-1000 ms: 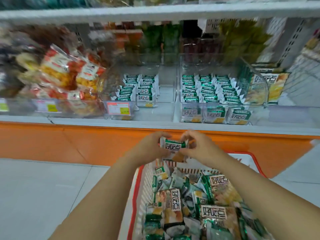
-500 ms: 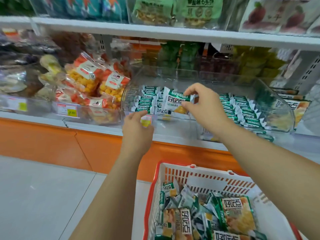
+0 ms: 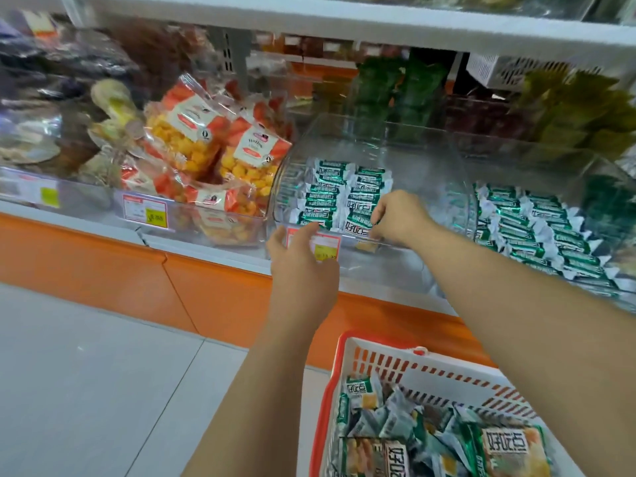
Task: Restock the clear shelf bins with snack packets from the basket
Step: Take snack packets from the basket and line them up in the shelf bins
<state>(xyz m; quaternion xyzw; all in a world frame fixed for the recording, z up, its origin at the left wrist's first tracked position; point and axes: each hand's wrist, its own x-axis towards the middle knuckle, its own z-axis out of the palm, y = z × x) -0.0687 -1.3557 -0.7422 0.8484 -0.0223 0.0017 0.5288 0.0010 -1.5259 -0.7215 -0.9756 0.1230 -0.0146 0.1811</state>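
Since half a second ago: my right hand [image 3: 401, 216] has come down from above the bin [image 3: 378, 142] into it, and my left hand [image 3: 303, 266] has risen to its front edge.

Item 1, right hand: inside the clear bin, low at the front, fingers curled on one green-and-white packet [image 3: 354, 228]. It looks like a pinch at the packet's right end, though the fingertips are hidden behind it.

Item 2, packet: tilted at the front of the right-hand row, touching the packet behind it, just above the bin floor.

Item 3, left hand: outside the bin, fingers loosely spread, holding nothing. It hangs in front of the price label [image 3: 327, 247]; whether it touches the label I cannot tell.

Item 4, bin contents: two rows of stacked packets [image 3: 327, 191], the same green-and-white kind, standing on edge.

Item 5, right neighbour: a second clear bin [image 3: 585, 166], with several full rows of the same kind.

Item 6, left neighbour: bags of yellow snacks [image 3: 192, 142] with red-and-white labels, heaped.

Item 7, basket [image 3: 440, 368]: white with a red rim, below my right forearm, holding loose packets [image 3: 385, 418] in a jumble.

Item 8, below the shelf: orange panel [image 3: 223, 290], then grey floor [image 3: 86, 373].
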